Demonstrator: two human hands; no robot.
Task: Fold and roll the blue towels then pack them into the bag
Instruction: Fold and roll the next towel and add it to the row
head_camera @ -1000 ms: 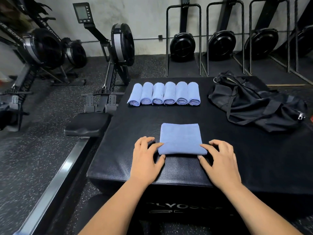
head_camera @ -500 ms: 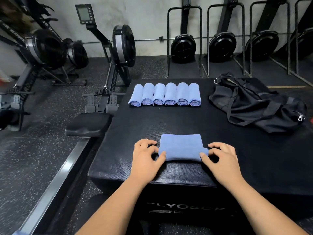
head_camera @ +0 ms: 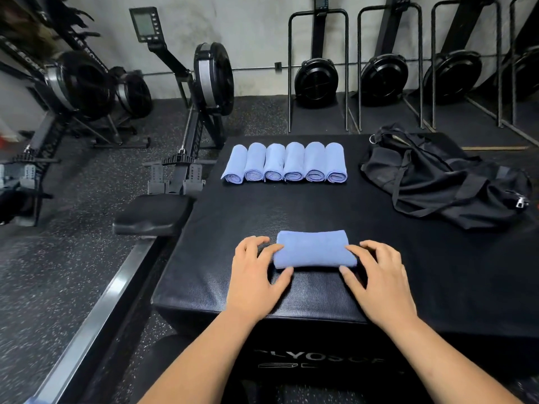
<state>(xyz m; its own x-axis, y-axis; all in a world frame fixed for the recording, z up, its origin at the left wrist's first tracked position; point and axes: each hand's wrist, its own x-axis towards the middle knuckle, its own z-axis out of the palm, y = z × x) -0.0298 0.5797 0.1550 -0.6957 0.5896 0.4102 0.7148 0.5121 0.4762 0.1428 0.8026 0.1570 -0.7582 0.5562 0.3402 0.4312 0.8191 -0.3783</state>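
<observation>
My left hand (head_camera: 253, 275) and right hand (head_camera: 379, 281) are bare, with nothing worn on the fingers or at the wrists. My left forearm (head_camera: 204, 354) and right forearm (head_camera: 455, 363) are bare as well, uncovered all the way down to the bottom edge of the view, which cuts them off. Each hand shows four fingers and a thumb. The fingernails are too small to describe.

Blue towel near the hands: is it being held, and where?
Yes: left hand grips the blue towel at its left end, right hand at its right end.
</observation>
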